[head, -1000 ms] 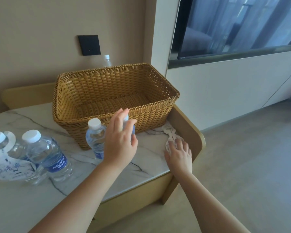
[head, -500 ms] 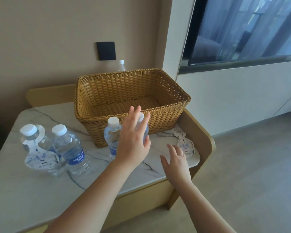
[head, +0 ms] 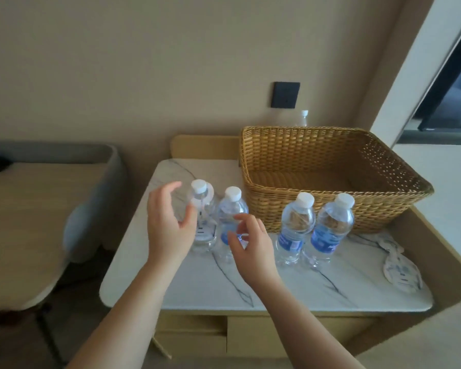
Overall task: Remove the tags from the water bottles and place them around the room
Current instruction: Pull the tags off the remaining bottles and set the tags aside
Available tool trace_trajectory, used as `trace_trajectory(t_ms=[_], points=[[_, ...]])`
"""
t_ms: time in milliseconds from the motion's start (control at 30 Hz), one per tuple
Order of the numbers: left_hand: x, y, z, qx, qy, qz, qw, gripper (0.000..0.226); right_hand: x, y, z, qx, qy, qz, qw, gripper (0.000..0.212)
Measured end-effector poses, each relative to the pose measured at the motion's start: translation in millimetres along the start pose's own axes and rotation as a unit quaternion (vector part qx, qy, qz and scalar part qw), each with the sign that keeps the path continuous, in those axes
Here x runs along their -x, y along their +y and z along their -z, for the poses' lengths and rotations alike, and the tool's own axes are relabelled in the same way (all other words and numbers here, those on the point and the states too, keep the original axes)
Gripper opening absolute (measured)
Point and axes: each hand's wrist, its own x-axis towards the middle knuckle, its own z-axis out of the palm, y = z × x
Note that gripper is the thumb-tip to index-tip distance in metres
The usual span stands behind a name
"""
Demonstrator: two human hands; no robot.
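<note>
Both hands hover open over the marble tabletop: left hand curled beside the tagged bottle, right hand in front of its untagged neighbour. That white tag hangs from the neck. Two more clear, white-capped bottles stand against the wicker basket. Loose tags lie near the right rim; the front edge is bare.

Two bare forearms, no sleeves, uncovered hands

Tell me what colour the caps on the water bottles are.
White. All four bottles in front of the basket have white caps, seen in the head view.
</note>
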Motion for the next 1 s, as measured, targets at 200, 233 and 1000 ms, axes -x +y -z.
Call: trace_trajectory(t_ms=[200, 233, 1000], points=[[-15, -30, -6, 0.167, -0.228, 0.277, 0.918, 0.072, 2, -22, -43, -0.026, -0.016, 0.006, 1.000, 0.052], [-15, -31, -7, 0.195, -0.246, 0.285, 0.906, 0.072, 2, -24, -48, -0.025, -0.023, 0.001, 0.999, 0.056], [9, -57, 23, 0.180, -0.114, 0.274, 0.938, 0.042, -33, -5, -84, -0.294, -0.141, -0.141, 0.935, 0.050]])
